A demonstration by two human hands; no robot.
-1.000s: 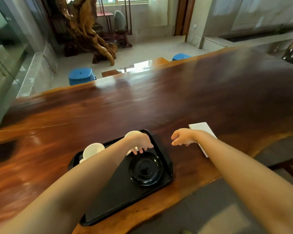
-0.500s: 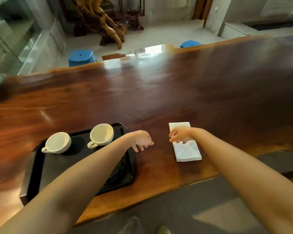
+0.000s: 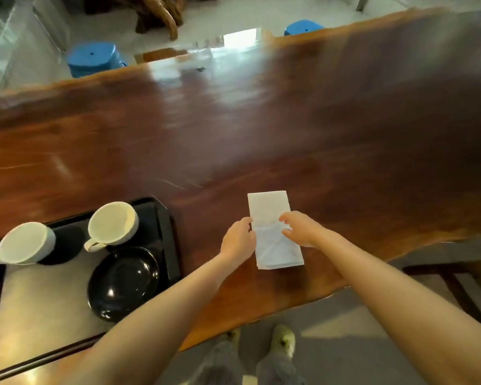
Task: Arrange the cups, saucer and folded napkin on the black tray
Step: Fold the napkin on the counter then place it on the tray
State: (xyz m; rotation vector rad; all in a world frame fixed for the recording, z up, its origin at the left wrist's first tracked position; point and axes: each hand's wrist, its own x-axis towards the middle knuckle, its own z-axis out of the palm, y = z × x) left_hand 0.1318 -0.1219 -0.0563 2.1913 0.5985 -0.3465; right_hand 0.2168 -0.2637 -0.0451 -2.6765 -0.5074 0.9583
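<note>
Where fingers (image 3: 285, 218) meet, napkin (image 3: 270, 207) (rectangular)

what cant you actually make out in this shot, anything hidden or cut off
- Black tray, head view: its left and near-left parts run off the frame edge, and the left forearm covers its near right corner.
- Folded napkin: both long edges are covered mid-way by the left hand and right hand; whether the fingers pinch it or only rest on it is unclear.
- Black saucer: its near rim is hidden by the left forearm.

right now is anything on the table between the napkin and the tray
Nothing visible: bare wooden table lies between the folded napkin and the black tray. Both cups and the saucer sit inside the tray.
</note>
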